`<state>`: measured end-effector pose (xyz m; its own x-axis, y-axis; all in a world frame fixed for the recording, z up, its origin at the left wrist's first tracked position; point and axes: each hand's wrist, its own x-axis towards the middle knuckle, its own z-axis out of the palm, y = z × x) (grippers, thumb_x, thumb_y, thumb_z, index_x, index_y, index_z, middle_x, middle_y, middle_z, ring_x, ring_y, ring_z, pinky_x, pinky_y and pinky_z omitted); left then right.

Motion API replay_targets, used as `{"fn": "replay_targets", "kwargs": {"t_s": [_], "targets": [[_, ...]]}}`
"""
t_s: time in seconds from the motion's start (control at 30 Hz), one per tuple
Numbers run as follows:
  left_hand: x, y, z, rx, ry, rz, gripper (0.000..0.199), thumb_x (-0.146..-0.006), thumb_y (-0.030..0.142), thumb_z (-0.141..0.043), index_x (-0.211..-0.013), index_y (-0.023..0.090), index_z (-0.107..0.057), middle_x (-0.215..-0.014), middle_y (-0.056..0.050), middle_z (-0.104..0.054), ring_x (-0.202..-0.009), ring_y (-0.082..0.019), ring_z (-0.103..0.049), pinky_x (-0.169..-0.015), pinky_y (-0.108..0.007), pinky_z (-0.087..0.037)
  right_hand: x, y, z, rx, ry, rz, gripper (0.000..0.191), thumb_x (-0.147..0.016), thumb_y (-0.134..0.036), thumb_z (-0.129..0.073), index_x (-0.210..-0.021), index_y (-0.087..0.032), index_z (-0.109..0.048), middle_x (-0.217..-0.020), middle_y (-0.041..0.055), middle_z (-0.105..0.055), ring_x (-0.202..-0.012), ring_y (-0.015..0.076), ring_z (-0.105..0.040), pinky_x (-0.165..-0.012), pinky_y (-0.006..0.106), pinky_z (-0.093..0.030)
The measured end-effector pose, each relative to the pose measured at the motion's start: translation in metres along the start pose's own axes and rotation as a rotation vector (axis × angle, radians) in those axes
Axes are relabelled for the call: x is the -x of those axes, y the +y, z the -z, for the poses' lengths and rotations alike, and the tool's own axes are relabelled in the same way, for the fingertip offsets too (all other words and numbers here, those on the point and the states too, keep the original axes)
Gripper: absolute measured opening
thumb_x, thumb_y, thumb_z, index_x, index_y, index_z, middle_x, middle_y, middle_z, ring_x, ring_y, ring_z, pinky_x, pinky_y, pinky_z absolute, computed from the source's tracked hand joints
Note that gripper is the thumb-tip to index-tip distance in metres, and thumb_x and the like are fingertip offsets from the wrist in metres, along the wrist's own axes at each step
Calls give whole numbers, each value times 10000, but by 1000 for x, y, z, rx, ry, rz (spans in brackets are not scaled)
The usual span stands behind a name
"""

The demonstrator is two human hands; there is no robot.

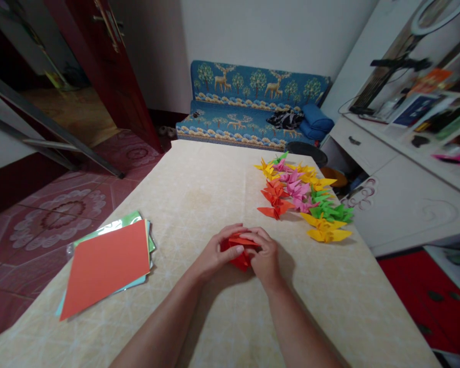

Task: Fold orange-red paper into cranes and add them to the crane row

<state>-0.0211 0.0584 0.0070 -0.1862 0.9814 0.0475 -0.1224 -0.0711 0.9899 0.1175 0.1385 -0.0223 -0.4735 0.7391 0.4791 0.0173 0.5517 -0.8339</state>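
Observation:
A partly folded piece of red origami paper (240, 261) is between my two hands, just above the middle of the table. My left hand (223, 249) grips its left side, thumb laid across the front and fingers curled over the top. From the other side, my right hand (263, 249) pinches the paper with its fingers bent around the edge. The fingers cover much of the paper, so its exact shape is hidden. Beyond my right hand sit folded paper cranes in rows: red (275, 197), pink (297, 189), green (329, 207) and yellow (325, 228).
A stack of coloured paper sheets (107, 263), red on top, lies at the table's left, partly over a clear plastic packet. Past the far edge of the table (214, 168) stands a blue patterned sofa (249, 120). A white cabinet (410, 189) is on the right.

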Motion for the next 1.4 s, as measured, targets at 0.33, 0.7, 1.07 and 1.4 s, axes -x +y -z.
{"fn": "replay_targets", "kwargs": {"t_s": [0.33,0.7,1.07,1.4], "targets": [[1,-6,3,99,40,120,396,-852,467,-570,-949,132,-758,-975,-132,-728,-962,-268,-632,-904,-359,-426,1,-3,4,165,69,130,370,-721,17,-549,-931,-239,-715,-893,48,-621,-824,179,-612,-698,293,-507],[-2,-3,5,110,148,161,263,-728,326,-725,-875,111,-765,-846,-119,-731,-751,-196,-620,-742,-302,-438,-5,-8,11,342,134,232,228,-736,-92,-691,-914,-235,-695,-848,51,-678,-854,223,-589,-763,382,-480],[-3,1,3,65,217,176,134,-657,172,-666,-736,127,-764,-696,-62,-693,-625,-138,-557,-615,-242,-391,-5,-8,8,189,24,221,299,-768,-35,-611,-964,-245,-692,-877,44,-665,-870,203,-591,-778,370,-486],[-4,-8,6,176,139,212,244,-735,254,-705,-938,132,-764,-972,-128,-741,-864,-211,-646,-825,-301,-443,-6,-12,12,209,8,279,333,-774,-4,-558,-871,-276,-723,-871,24,-680,-888,203,-567,-810,392,-478]]}}
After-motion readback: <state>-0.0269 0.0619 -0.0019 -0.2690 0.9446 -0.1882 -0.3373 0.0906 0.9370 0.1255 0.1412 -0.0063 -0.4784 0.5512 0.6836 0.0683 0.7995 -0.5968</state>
